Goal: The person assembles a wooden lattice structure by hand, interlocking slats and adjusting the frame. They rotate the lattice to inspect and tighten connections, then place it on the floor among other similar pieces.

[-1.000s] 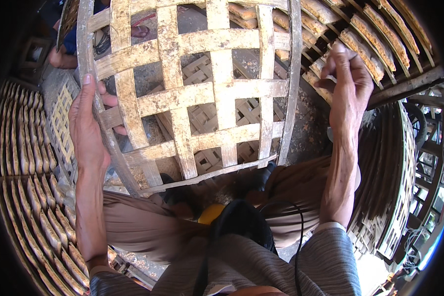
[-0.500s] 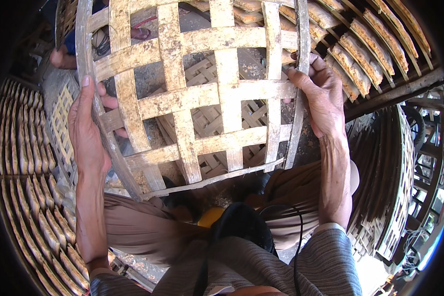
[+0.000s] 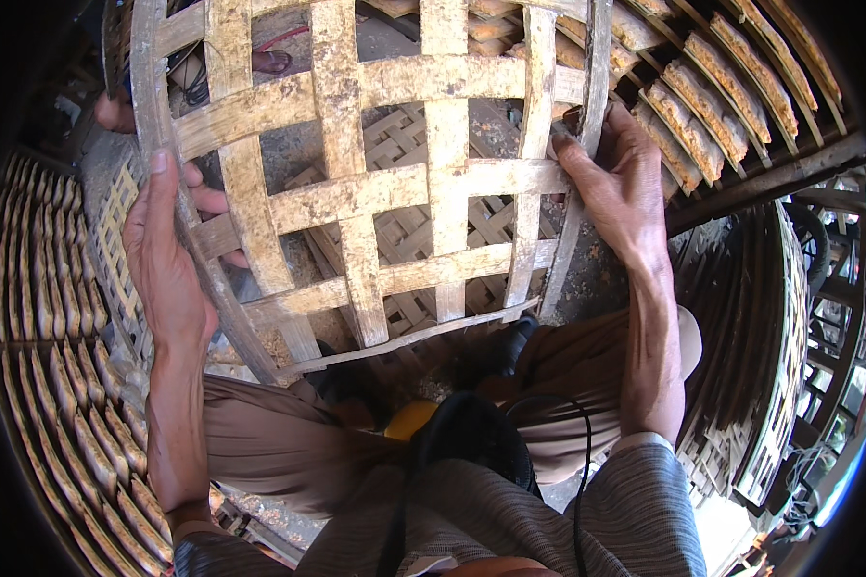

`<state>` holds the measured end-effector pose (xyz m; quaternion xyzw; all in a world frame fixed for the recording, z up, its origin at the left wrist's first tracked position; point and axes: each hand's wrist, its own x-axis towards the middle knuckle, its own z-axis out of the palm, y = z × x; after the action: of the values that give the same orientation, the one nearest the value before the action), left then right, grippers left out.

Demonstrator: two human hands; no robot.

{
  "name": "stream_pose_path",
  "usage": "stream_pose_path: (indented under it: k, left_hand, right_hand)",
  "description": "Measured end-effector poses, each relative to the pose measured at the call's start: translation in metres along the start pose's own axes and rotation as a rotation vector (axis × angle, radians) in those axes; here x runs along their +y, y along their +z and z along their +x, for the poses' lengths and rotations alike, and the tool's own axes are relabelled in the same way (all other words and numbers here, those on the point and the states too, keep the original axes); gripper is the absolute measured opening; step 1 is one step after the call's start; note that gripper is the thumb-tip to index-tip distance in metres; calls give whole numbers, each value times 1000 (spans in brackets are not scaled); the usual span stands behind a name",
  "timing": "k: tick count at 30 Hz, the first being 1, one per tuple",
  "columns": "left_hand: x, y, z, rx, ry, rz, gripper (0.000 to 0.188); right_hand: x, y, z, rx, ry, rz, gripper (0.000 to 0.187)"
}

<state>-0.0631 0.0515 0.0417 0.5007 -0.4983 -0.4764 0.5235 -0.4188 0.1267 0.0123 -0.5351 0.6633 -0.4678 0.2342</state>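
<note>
Between my hands I hold up a woven bamboo tray (image 3: 394,183), an open lattice of pale, brown-stained strips with a thin wooden frame. My left hand (image 3: 168,240) grips its left frame bar, thumb on the near face and fingers curled behind. On the right frame bar my right hand (image 3: 624,183) is closed, with the thumb pressed toward the lattice and some fingers hidden behind the bar. Through the gaps, another woven lattice tray (image 3: 404,226) shows below on the ground.
Racks of slabs with orange-brown edges (image 3: 707,115) stand at upper right, and more rows of slabs (image 3: 58,279) line the left side. A stack of woven trays (image 3: 746,356) leans at right. Another person's hand (image 3: 115,112) and foot (image 3: 271,62) appear at upper left.
The tray has shifted and tilted slightly, its lower right corner moving left and up. My right hand's grip has moved a little with it; my left hand has barely moved.
</note>
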Motion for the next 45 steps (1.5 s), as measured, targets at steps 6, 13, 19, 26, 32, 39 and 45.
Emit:
stream_pose_path:
  k: [6, 13, 19, 26, 32, 39, 45]
  left_hand:
    - [5, 1, 1, -14, -6, -17, 35]
    - [3, -6, 7, -72, -119, -100, 35]
    - [-4, -5, 9, -60, -190, -90, 39]
    - [-5, -8, 10, -62, -194, -127, 37]
    - [-3, -9, 13, -75, -188, -173, 36]
    - [-1, -9, 12, -76, -179, -162, 36]
    - [0, -10, 14, -70, -153, -149, 35]
  right_hand:
    - [-10, -22, -4, -276, 204, 842, 50]
    - [4, -21, -3, -448, 124, 1489, 56]
    - [6, -10, -9, -413, 132, 1650, 48]
    - [6, -6, -13, -363, 114, 1675, 47]
    - [3, -9, -13, -348, 96, 1619, 44]
    - [10, -7, -11, -451, 78, 1699, 47]
    - [6, -7, -8, -394, 94, 1656, 43]
